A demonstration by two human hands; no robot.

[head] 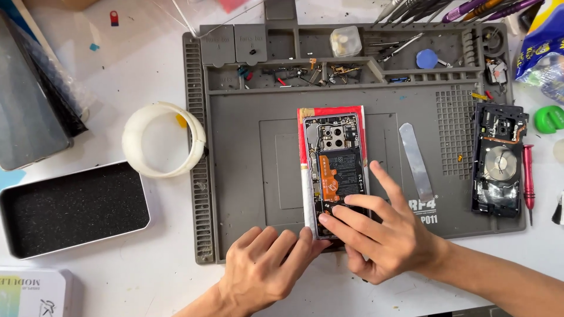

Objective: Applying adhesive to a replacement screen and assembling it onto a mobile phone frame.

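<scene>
- Our left hand (264, 271) steadies the bottom edge of the opened black smartphone (335, 170), lying on the grey silicone repair mat (258, 176).
- Our right hand (382, 235) presses spread fingertips on its lower interior, gripping nothing.

Left hand (264, 273), right hand (385, 238), bare forearms, no sleeves, no rings

Matt grey rubbery mat (247, 176) (ridged edges); shiny metal spatula (416, 162).

One camera sat on the person's head and looked almost straight down, from close up, at the grey mat (252, 176). The far edge lay at 12 o'clock, the person's arms at 6 o'clock
</scene>
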